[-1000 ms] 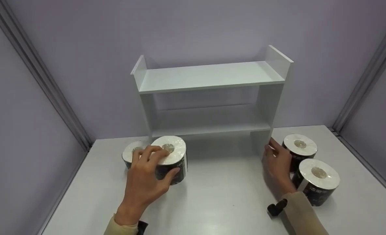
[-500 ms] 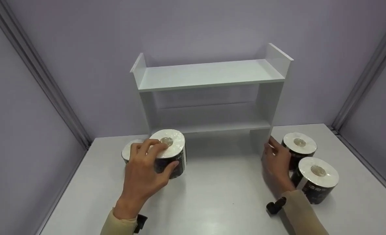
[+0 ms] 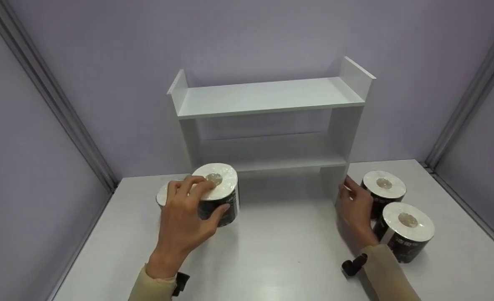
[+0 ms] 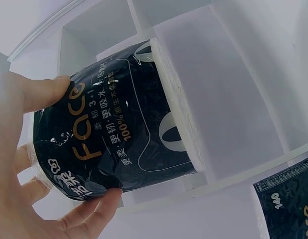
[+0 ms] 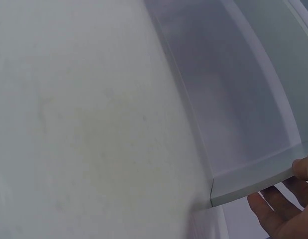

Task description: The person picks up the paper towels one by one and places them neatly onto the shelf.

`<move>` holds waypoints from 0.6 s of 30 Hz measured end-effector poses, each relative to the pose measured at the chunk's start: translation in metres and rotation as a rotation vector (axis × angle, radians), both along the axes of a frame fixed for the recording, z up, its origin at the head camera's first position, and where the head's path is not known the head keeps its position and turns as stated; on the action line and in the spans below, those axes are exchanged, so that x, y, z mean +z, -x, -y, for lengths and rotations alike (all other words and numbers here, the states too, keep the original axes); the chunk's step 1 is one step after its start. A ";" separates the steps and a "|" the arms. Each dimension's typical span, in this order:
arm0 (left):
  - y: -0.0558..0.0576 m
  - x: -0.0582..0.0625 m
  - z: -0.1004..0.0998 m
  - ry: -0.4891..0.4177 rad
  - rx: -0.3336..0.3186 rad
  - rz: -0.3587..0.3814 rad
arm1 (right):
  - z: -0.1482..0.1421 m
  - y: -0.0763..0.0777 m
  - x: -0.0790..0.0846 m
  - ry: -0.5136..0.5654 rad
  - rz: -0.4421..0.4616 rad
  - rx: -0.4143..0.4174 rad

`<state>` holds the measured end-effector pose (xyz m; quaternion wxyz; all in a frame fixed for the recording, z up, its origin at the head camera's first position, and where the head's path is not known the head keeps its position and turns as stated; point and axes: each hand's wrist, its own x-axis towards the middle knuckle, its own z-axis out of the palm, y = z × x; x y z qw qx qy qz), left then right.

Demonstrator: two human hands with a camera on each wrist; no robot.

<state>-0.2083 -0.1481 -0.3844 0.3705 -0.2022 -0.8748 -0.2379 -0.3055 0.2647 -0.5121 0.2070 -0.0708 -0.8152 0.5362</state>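
Head view: a person's left hand [image 3: 183, 219] grips a roll [image 3: 225, 192] before the shelf [image 3: 272, 98] at its left end, mostly blocking sight of a second roll [image 3: 161, 196] on the table [image 3: 272, 261]. The right hand [image 3: 357, 209] pinches the shelf's right panel [image 3: 345, 131] between thumb and fingers; a far roll [image 3: 391, 187] and near roll [image 3: 416, 231] stand just beside that hand.

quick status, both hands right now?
Left hand: closed, holding a black-wrapped paper roll.
Right hand: closed, holding the white shelf at its right side.
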 end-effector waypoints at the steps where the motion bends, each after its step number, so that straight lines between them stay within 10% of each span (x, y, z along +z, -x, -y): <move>1: 0.000 0.001 0.000 0.000 -0.001 0.001 | 0.000 0.000 0.000 -0.002 0.005 -0.001; 18: 0.003 0.015 -0.001 -0.005 -0.003 0.001 | 0.002 -0.001 0.002 0.051 0.034 0.000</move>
